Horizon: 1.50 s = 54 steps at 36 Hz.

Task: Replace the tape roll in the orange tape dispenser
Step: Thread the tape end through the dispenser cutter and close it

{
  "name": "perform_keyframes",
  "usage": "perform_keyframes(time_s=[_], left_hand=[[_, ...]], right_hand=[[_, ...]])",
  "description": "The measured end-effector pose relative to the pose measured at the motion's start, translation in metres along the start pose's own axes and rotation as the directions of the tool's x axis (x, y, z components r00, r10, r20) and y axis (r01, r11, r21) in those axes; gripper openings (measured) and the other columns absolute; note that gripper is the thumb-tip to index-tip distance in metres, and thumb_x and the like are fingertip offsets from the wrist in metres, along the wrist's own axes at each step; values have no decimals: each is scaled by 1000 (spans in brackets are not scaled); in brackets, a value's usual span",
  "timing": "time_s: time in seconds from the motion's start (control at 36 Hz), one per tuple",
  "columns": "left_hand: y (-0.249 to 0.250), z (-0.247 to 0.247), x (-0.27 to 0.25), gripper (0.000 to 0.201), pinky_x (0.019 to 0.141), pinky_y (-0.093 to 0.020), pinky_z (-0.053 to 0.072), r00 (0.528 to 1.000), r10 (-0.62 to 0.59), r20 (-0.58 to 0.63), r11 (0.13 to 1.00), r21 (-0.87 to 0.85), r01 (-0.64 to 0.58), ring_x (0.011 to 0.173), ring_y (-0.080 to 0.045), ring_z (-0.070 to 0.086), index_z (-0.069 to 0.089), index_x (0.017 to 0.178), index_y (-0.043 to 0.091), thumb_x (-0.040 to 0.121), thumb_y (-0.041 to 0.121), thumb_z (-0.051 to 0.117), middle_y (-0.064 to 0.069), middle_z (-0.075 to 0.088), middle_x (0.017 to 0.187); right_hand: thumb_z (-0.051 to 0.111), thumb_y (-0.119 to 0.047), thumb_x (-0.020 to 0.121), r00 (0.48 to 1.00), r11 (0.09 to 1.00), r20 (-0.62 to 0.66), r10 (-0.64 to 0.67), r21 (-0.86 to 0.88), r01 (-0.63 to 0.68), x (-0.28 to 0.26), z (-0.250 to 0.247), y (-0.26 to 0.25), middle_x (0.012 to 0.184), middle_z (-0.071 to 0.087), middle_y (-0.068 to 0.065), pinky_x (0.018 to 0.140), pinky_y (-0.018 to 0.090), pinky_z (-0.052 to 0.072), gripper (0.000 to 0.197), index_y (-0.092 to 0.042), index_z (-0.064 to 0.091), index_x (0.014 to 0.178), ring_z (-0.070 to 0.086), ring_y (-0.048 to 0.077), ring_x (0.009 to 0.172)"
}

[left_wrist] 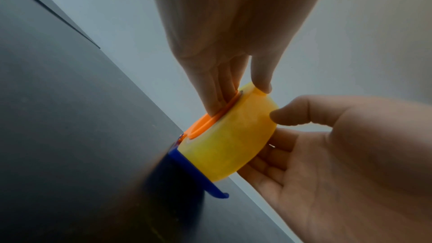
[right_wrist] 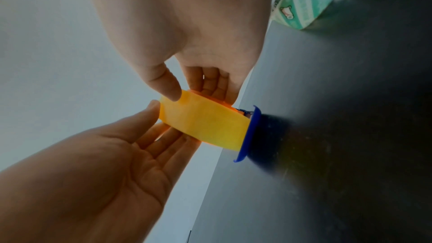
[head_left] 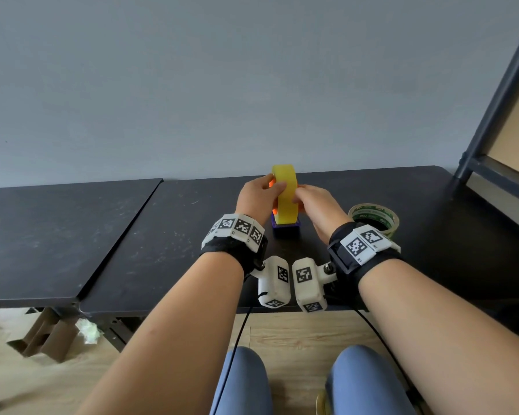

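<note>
A black bench (head_left: 192,235) runs along a grey wall (head_left: 192,85). Near the bench's back edge stands the orange tape dispenser (left_wrist: 201,127) on its blue base (head_left: 286,229), carrying the yellow tape roll (head_left: 286,196) upright on edge. The left hand (head_left: 256,199) holds the roll from the dispenser's left, thumb on the roll's rim and fingers (left_wrist: 215,88) laid on the orange hub. The right hand (head_left: 321,209) holds it from the dispenser's right, thumb on the rim, fingers (right_wrist: 210,84) behind. Just right of the dispenser lies a green-printed tape roll (head_left: 375,218); its lettering is too blurred to read.
</note>
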<state>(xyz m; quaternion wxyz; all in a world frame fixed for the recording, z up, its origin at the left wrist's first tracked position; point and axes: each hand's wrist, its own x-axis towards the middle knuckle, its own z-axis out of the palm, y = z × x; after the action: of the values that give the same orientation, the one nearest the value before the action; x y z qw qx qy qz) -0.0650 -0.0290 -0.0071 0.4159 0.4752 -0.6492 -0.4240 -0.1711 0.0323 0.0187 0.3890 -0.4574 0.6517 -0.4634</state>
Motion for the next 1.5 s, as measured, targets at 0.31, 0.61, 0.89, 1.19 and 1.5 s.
perform_keyframes(time_s=[0.31,0.61,0.89,1.19,1.5], left_hand=[[13,-12,-11,27,101,-52,49,996,-88,30,993,-75,90,105,-38,67,62,72,30,89,10,57,-20,69,104],[11,-8,-13,26,100,-53,49,999,-27,43,999,-42,29,106,-39,67,62,68,40,81,17,62,-20,71,103],[9,-8,-5,22,87,-53,57,999,-7,-54,1000,12,8,93,-38,71,69,80,23,89,37,55,-19,74,95],[19,-15,-15,25,98,-43,54,991,-120,61,986,-111,126,106,-33,69,69,86,24,88,2,56,-13,71,104],[19,-11,-15,29,99,-55,50,996,-66,58,993,-92,71,90,-28,64,59,70,30,89,8,60,-17,66,95]], right_hand=[[47,-22,90,999,998,18,26,56,-27,2,0,-1,110,66,25,102,50,43,28,1,63,93,61,28,95],[50,-14,86,997,993,21,72,92,-73,9,0,-1,91,62,18,101,50,45,13,-8,56,75,56,24,86],[49,-7,84,999,1000,19,29,-4,-29,-2,2,-4,93,56,13,100,50,44,35,10,60,113,53,24,88],[46,-13,94,996,993,45,77,85,-80,9,1,2,73,61,4,54,18,49,20,-13,56,77,58,13,64],[50,-12,81,999,993,22,38,114,-40,14,2,6,88,60,12,95,47,49,10,-9,60,77,57,25,86]])
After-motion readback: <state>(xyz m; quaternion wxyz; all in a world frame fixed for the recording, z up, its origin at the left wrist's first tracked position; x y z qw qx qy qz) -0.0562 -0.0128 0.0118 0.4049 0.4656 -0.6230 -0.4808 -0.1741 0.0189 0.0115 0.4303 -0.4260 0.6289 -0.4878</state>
